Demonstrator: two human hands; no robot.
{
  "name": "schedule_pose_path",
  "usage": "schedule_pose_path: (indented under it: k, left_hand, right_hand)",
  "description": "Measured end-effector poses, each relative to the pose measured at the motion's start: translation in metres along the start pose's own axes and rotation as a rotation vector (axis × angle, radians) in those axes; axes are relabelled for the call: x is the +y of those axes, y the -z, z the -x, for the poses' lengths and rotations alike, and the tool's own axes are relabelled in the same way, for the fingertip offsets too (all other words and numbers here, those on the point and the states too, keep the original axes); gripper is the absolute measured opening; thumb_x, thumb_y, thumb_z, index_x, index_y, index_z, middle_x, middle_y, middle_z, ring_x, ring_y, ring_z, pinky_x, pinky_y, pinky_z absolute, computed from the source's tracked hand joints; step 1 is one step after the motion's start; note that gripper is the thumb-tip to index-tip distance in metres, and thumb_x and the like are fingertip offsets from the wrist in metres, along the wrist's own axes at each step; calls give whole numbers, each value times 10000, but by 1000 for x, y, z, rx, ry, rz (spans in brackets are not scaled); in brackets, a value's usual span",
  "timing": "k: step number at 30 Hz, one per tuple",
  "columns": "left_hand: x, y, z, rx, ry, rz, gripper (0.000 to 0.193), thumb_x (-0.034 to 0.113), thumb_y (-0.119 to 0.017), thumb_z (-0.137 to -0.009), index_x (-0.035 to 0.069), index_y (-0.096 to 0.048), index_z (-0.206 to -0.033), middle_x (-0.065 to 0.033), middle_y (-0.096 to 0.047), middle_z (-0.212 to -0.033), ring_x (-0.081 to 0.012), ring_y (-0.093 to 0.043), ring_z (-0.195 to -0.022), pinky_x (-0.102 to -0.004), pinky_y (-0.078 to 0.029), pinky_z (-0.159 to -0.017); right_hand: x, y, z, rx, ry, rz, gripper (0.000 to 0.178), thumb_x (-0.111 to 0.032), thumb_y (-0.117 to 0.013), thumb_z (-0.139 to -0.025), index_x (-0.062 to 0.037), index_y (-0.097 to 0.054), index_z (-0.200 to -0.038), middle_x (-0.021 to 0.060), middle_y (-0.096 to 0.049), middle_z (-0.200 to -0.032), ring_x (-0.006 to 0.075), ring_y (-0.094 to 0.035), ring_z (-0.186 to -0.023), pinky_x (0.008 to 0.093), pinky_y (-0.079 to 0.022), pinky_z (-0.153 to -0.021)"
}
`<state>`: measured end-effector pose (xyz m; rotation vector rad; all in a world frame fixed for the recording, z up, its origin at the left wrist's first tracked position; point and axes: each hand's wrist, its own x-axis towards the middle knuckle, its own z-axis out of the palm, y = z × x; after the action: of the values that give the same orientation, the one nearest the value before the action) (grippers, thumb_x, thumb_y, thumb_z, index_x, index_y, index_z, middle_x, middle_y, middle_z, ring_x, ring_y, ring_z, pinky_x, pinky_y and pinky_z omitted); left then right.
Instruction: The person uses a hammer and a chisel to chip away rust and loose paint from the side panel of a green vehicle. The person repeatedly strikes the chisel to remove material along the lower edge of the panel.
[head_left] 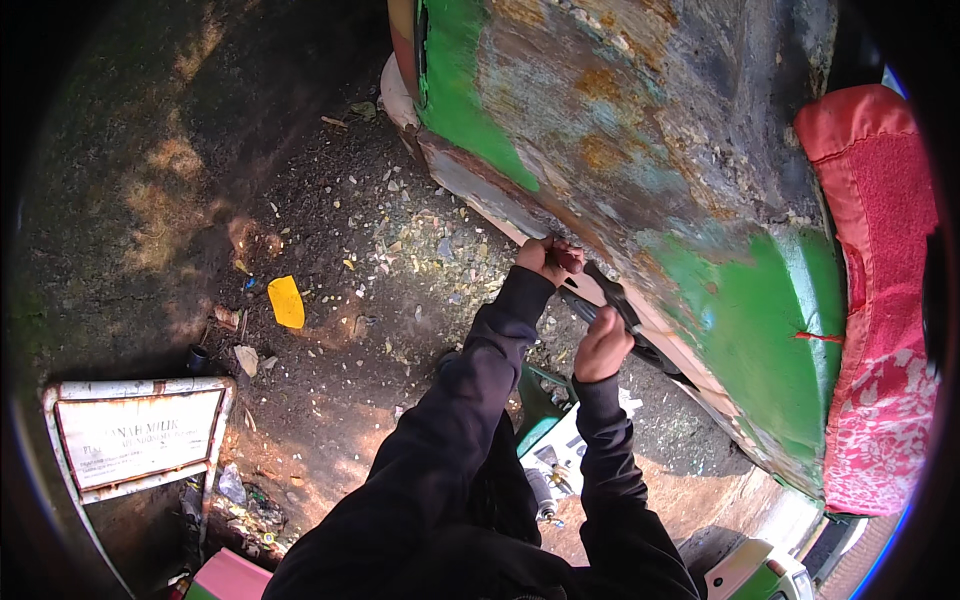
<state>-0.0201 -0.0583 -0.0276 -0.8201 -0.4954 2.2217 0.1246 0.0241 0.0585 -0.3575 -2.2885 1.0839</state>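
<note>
My left hand is closed at the lower edge of a worn vehicle body panel. A rounded brown handle end sticks out of its fingers; the rest of that tool is hidden. Just right of it and nearer to me, my right hand is closed around a dark hammer, its head beside the panel's lower edge. The panel has patches of green paint, bare grey metal and brown rust. Along its bottom runs a pale sill strip.
Red patterned cloth hangs over the panel's right end. On the ground lie paint chips and a yellow scrap. A rusty-framed white sign stands at left. By my legs are a green container and a metal tool.
</note>
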Motion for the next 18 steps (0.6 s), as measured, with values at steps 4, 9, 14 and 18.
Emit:
schedule_pose_path:
  k: [4, 9, 14, 18]
  left_hand:
    - [10, -3, 5, 36, -69, -24, 247, 177, -326, -956, 12, -399, -788, -94, -436, -681, -212, -432, -645, -355, -416, -612]
    - [2, 1, 0, 39, -22, -12, 230, 201, -321, -967, 11, -381, -853, -100, -432, -700, -218, -427, -632, -375, -421, -627]
    - [9, 16, 8, 37, -66, -75, 210, 175, -404, -947, 32, -418, -794, -55, -405, -650, -174, -405, -601, -327, -403, -591]
    - [25, 31, 30, -136, 39, -82, 75, 103, -507, -888, 32, -490, -872, -18, -402, -645, -120, -380, -588, -288, -390, -574]
  right_hand:
    - [-29, 2, -10, -114, -73, 202, 365, -240, -377, -968, 22, -539, -773, 182, -487, -548, 341, -498, -487, 411, -391, -506]
    - [-54, 18, -17, 289, -196, -474, 510, -487, -249, -972, -73, -354, -694, -48, -269, -514, 25, -222, -414, 179, -148, -373]
    - [-14, -3, 1, -172, -31, 279, 361, -267, -377, -968, -4, -520, -766, 228, -516, -570, 457, -523, -575, 444, -402, -503]
    - [-23, 17, -2, -87, -216, 129, 446, -314, -320, -987, -8, -496, -713, 63, -421, -468, 168, -443, -409, 333, -339, -429]
